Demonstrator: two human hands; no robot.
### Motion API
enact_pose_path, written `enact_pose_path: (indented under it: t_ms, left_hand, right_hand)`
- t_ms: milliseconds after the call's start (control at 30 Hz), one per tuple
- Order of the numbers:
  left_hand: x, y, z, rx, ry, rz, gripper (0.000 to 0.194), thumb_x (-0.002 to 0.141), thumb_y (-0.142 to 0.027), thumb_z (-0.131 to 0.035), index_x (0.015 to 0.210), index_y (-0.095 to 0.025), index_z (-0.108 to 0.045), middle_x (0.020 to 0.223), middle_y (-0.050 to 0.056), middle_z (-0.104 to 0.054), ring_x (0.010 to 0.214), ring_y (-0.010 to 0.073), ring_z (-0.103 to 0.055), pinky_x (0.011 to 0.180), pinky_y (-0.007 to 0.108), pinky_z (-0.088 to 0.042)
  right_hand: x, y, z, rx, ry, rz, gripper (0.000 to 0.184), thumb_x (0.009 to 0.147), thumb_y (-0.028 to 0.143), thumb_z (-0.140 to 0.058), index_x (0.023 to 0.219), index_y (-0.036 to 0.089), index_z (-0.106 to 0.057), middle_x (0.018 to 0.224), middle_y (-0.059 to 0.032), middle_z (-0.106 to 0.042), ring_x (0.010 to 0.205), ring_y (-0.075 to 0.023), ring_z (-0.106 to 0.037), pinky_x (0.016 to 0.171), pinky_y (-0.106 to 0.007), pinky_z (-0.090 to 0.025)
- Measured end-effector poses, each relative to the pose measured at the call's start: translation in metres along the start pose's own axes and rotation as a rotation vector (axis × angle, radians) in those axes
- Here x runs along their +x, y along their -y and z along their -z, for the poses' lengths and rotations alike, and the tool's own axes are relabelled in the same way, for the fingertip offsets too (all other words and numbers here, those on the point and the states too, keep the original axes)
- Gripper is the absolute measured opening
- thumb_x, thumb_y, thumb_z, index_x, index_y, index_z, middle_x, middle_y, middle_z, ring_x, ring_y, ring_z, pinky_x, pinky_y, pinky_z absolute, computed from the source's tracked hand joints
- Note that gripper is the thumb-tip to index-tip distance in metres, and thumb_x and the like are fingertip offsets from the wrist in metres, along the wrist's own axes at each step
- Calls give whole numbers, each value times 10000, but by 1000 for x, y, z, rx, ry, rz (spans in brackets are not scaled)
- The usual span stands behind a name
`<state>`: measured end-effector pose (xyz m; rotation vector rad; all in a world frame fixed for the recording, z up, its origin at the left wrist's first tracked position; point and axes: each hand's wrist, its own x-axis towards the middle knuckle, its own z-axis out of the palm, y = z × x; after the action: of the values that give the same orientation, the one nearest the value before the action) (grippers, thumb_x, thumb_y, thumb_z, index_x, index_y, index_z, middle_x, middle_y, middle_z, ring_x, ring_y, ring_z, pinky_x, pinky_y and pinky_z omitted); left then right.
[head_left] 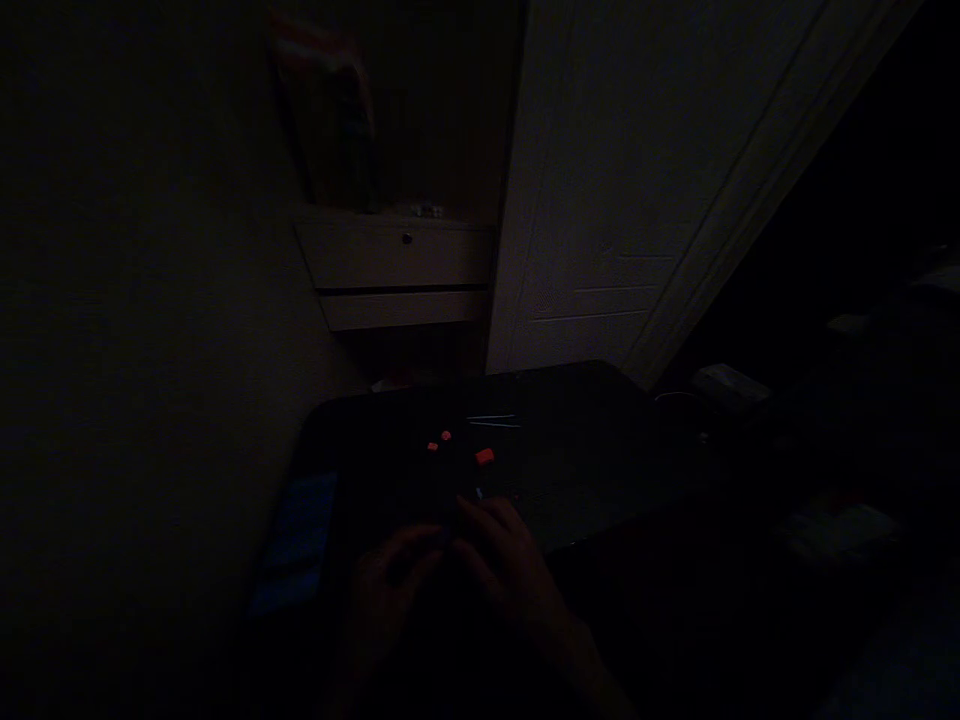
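The scene is very dark. My left hand [390, 585] and my right hand [506, 560] meet over the near part of a black table [585, 460], fingertips pinched close together. Between them is a small dark piece [444, 538] whose kind I cannot make out. Just beyond my right fingers lies a small pale-bluish bit [480, 493]. Farther back rests a red-orange block [484, 457], with two smaller orange pieces, one roundish [446, 435] and one squarish [433, 447], to its left. Behind the block lie two thin, pale metal lines [493, 421], perhaps tweezers.
A flat bluish striped thing [296, 540] lies at the table's left edge. Beyond the table stand a wooden drawer unit [405, 262] and a pale panelled door [592, 200]. A pale box-like object [731, 383] is off to the right. A wall [150, 350] rises at left.
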<state>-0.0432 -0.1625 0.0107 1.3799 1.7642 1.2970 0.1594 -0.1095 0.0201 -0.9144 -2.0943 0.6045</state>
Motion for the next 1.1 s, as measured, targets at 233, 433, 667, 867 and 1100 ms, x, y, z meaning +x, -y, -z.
enact_pose_path:
  t_ms: [233, 433, 667, 867, 1100]
  left_hand:
    - [-5, -11, 8, -68, 36, 6, 225, 762, -447, -828, 919, -291, -866, 949, 26, -884, 919, 291, -831, 862, 377, -658]
    - [-9, -19, 3, -96, 33, 24, 199, 751, -422, -842, 905, -300, -871, 945, 24, -879, 918, 284, -831, 908, 386, -657]
    - [-13, -33, 4, -185, -1, 102, 240, 761, -484, -806, 862, -277, -874, 954, 57, -891, 940, 306, -847, 907, 382, -674]
    - [-19, -39, 3, -225, -4, 175, 257, 738, -505, -824, 830, -274, -888, 914, 67, -893, 889, 314, -852, 842, 367, -685]
    - [-24, -41, -8, -404, -6, 151, 275, 737, -490, -926, 865, -255, -865, 921, 50, -861, 899, 264, -816, 835, 296, -641]
  right_hand:
    - [6, 20, 9, 391, 111, -84, 179, 1049, 166, -738, 1208, 242, -767, 1186, -44, -768, 1109, -204, -750, 985, -311, -585]
    - [2, 20, 9, 471, 43, -138, 81, 1056, 197, -728, 1108, 236, -776, 1075, -20, -785, 997, -185, -755, 904, -283, -566]
    - [-7, 21, 1, 524, -100, -96, 164, 1037, 285, -777, 1197, 291, -811, 1148, -34, -809, 1080, -205, -766, 975, -306, -587]
    - [-7, 21, 10, 534, -69, -70, 149, 1039, 350, -784, 1163, 302, -851, 1106, -39, -821, 1022, -204, -788, 927, -300, -610]
    - [-7, 31, 9, 426, -96, -74, 93, 979, 176, -786, 1032, 246, -758, 969, -8, -778, 881, -182, -754, 812, -269, -596]
